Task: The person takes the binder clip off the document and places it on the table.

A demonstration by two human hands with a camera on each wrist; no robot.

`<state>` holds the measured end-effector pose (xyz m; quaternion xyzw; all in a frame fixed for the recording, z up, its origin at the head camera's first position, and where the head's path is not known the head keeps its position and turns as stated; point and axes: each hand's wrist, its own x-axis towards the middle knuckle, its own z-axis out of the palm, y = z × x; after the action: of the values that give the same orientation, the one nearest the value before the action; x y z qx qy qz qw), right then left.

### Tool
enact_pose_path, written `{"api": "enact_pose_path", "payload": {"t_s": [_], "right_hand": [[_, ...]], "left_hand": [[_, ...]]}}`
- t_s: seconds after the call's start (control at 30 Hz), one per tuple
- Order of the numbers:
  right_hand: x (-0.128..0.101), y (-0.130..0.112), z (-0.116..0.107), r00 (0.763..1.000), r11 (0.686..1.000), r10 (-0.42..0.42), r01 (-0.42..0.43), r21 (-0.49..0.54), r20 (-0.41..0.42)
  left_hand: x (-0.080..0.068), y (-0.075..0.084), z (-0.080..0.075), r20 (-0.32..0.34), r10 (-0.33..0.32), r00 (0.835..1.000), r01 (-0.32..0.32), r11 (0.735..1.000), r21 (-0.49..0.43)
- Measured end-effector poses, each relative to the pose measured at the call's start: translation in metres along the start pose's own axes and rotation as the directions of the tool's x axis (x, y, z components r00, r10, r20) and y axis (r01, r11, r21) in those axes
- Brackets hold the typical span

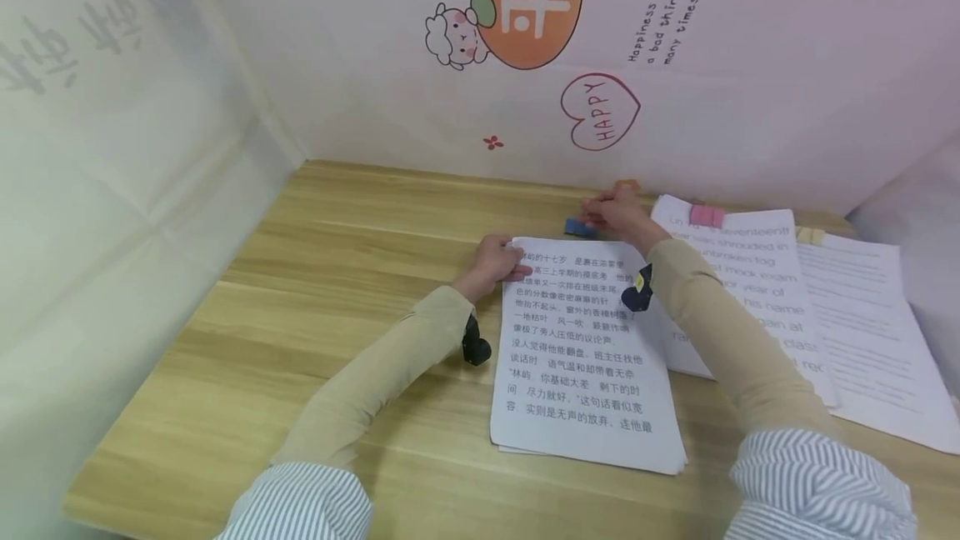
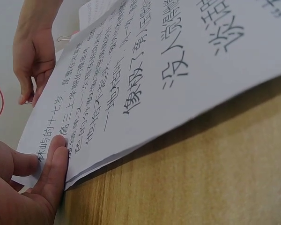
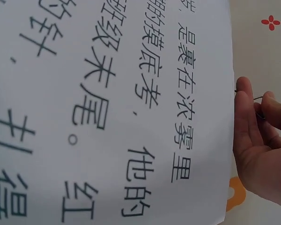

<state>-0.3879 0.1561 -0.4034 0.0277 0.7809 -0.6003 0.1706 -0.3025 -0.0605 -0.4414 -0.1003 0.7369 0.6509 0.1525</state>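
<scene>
- From the head view, on the wooden table (image 1: 315,290), we see a stack of printed sheets (image 1: 585,373) with Chinese text lying flat near the front edge.
- Our left hand (image 1: 495,261) rests on the stack's top left corner, fingers fairly straight and pressing the paper down.
- Our right hand (image 1: 615,211) sits just beyond the stack's top edge, fingers pinched on a blue binder clip (image 1: 579,227) that lies at that edge.
- To the right lie two more paper stacks: one with English text carrying a pink clip (image 1: 707,216), and another further right with a yellow clip (image 1: 810,235).
- A printed backdrop (image 1: 600,111) with a heart reading "HAPPY" stands behind the table.
- At the left wrist, the left hand (image 2: 33,187) shows its thumb and a finger lying flat on the corner of the stack (image 2: 168,70); the right hand (image 2: 33,61) hangs at the far edge.
- At the right wrist, the right hand (image 3: 260,145) is beside the sheet's edge (image 3: 131,108), its fingertips closed on a thin wire handle of the clip; the clip body is hidden here.
</scene>
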Motion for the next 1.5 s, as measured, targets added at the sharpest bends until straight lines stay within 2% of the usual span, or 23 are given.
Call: {"api": "enact_pose_path", "payload": {"t_s": [0.37, 0.5, 0.6, 0.8, 1.07, 1.23, 1.37, 1.5], "right_hand": [[0.0, 0.002, 0.009, 0.995, 0.982, -0.043, 0.026, -0.189, -0.089], [-0.001, 0.004, 0.009, 0.993, 0.97, -0.049, 0.021, -0.241, -0.11], [-0.001, 0.005, 0.009, 0.991, 0.967, -0.043, 0.01, -0.255, -0.123], [-0.004, 0.003, 0.01, 0.992, 0.972, -0.026, -0.003, -0.233, -0.121], [-0.002, 0.0, 0.01, 0.993, 0.992, -0.067, 0.055, -0.117, -0.097], [-0.003, 0.001, 0.009, 0.994, 0.989, -0.063, 0.049, -0.14, -0.095], [-0.003, 0.001, 0.01, 0.994, 0.99, -0.062, 0.049, -0.133, -0.092], [-0.003, 0.001, 0.011, 0.994, 0.992, -0.064, 0.053, -0.115, -0.091]], "left_hand": [[-0.004, 0.006, -0.003, -0.015, -0.025, 1.0, 0.025, 1.0, 0.015], [-0.004, 0.007, -0.011, -0.021, -0.026, 0.999, 0.026, 0.999, 0.04], [-0.003, 0.007, -0.023, -0.018, -0.024, 1.0, 0.025, 0.997, 0.069], [-0.003, 0.004, -0.064, -0.038, -0.054, 0.998, 0.058, 0.992, 0.108], [-0.008, 0.0, -0.131, -0.131, -0.078, 0.988, 0.092, 0.99, 0.105], [-0.01, -0.005, -0.167, -0.183, -0.083, 0.98, 0.106, 0.987, 0.118], [-0.013, -0.008, -0.193, -0.214, -0.08, 0.973, 0.116, 0.98, 0.164], [-0.018, -0.008, -0.212, -0.246, -0.075, 0.966, 0.126, 0.973, 0.195]]}}
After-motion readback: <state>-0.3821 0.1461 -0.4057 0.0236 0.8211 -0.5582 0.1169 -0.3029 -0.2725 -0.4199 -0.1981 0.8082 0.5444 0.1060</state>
